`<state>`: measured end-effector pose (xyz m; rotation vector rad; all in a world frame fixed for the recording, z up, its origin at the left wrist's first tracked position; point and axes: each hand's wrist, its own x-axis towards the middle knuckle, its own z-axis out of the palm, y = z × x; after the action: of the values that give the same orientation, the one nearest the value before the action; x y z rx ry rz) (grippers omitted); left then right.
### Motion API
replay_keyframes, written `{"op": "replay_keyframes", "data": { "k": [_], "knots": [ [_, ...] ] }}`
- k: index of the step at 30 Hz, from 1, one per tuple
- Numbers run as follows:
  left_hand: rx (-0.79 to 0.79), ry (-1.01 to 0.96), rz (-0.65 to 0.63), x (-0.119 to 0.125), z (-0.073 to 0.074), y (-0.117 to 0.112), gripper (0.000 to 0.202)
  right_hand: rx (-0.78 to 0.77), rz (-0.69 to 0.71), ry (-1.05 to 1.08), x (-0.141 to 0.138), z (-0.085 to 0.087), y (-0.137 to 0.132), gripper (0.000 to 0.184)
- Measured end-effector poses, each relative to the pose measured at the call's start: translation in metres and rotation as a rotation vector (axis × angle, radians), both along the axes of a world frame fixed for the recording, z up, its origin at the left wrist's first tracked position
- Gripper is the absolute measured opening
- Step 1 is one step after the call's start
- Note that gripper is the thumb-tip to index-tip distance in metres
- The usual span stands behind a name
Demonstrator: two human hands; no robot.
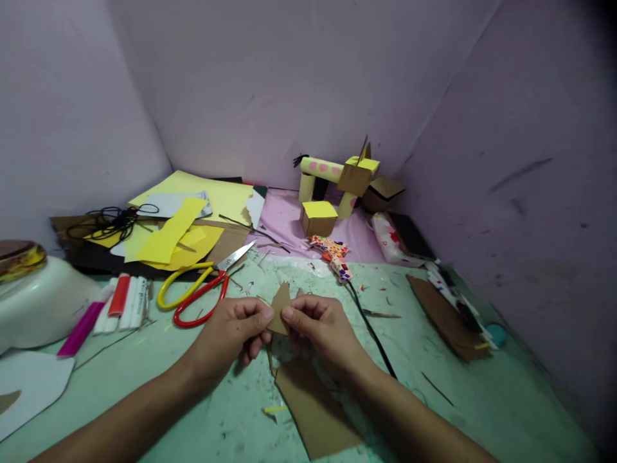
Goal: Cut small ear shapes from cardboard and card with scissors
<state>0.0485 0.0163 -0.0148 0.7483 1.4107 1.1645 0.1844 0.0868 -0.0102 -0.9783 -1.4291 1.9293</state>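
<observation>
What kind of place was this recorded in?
Probably a home craft corner: scissors, yellow paper and a cardboard-and-paper animal figure share the green surface between pale walls.

Forearms (159,399) aslant inward, left fingers (249,307) and right fingers (312,305) in close pinches.

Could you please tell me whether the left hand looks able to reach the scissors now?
Probably yes: the scissors lie close beside the left hand, with nothing on top of them, though that hand may first need to release the small cardboard piece.
</observation>
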Motion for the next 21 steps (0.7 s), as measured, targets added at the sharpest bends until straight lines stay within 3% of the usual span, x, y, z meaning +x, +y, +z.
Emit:
{"op": "replay_keyframes", "data": {
  "k": [4,7,11,14,16,19,21],
  "knots": [
    [0.053,-0.009,0.046,0.0,-0.002,0.0,0.032,0.022,-0.013,-0.003,0.002,0.003,0.003,0.023],
    [0.108,0.001,0.217,-0.004,0.011,-0.001,0.027,0.08,-0.092,0.035,0.012,0.014,0.016,0.021],
    [0.226,-0.051,0.522,-0.019,0.033,0.0,0.016,0.138,-0.458,0.229,0.039,0.033,0.049,0.018],
    [0.253,-0.077,0.597,-0.029,0.04,0.001,0.014,0.217,-0.598,0.239,0.056,0.041,0.07,0.016],
    [0.239,-0.077,0.581,-0.031,0.037,0.002,0.013,0.269,-0.522,0.094,0.061,0.039,0.077,0.014],
    [0.2,-0.057,0.517,-0.028,0.031,0.003,0.014,0.322,-0.252,-0.253,0.057,0.027,0.077,0.011],
    [0.177,-0.035,0.48,-0.024,0.027,0.004,0.017,0.424,-0.146,-0.465,0.052,0.017,0.075,0.01]
  ]
}}
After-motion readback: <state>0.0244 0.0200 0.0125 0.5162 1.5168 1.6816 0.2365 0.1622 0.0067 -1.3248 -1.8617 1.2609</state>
